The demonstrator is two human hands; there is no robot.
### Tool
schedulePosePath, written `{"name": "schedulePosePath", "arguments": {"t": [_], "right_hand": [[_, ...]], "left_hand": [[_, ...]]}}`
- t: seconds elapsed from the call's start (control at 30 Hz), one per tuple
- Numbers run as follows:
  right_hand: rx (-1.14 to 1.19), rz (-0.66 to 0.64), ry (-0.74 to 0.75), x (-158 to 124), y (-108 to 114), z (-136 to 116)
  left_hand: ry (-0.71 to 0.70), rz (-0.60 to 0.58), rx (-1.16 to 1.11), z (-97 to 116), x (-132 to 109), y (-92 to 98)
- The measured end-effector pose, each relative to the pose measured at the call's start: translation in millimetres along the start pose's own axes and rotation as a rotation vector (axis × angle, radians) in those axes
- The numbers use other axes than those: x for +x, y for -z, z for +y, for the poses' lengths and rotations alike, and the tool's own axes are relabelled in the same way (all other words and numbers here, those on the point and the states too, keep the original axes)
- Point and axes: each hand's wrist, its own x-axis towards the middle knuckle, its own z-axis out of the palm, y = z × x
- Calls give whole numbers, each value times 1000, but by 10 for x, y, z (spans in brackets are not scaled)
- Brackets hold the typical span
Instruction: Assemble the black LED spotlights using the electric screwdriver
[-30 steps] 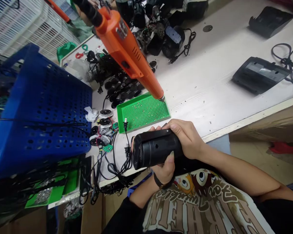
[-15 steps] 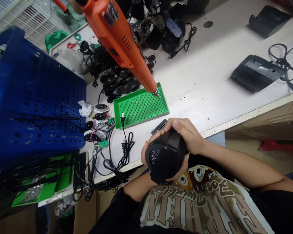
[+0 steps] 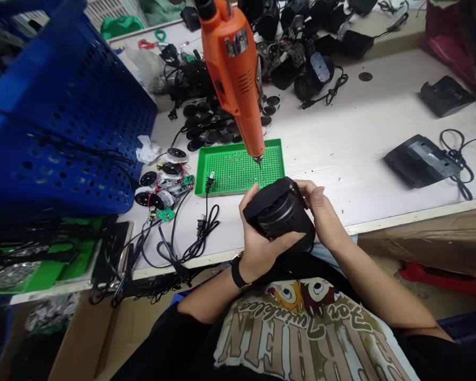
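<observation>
A black plastic housing with a rounded, ringed side is held in front of my chest, just over the table's front edge. My left hand wraps it from the left and below, the thumb lying across its lower part. On the other side my right hand grips its upper right edge, with the fingertips partly hidden behind it. An orange electric screwdriver hangs bit-down just beyond the housing, untouched by either hand. Under its tip lies a green perforated tray with small screws scattered in it.
A blue crate stands at the left. Cords and speaker parts with circuit boards lie left of the tray. Black discs and a pile of black housings are behind. A grey device with a cord sits right.
The black housing has been turned over, so its holed end no longer shows. My left hand has come round to its near left side. The whole view has shifted.
</observation>
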Motion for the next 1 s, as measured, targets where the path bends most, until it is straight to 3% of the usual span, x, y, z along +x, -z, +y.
{"name": "schedulePosePath", "arguments": {"t": [0.1,0.2,0.4,0.6,0.67,0.83,0.9,1.0], "right_hand": [[130,-78,-14,22,30,-85],[197,-149,-40,63,14,-133],[336,-169,-141,38,-103,-122],[216,-37,-33,80,-188,-95],[162,-29,-61,181,-189,-75],[271,-83,-211,286,-92,-32],[262,-10,-172,176,-60,-45],[88,128,54,-75,-63,-82]], "left_hand": [[211,-23,-137,9,-21,21],[283,-39,-174,3,-39,19],[206,-33,-105,95,0,-14],[151,-6,-88,91,58,-44],[239,21,-164,76,149,-35],[672,70,-536,195,489,7],[728,129,-616,298,586,24],[718,242,-689,427,639,29]]}}
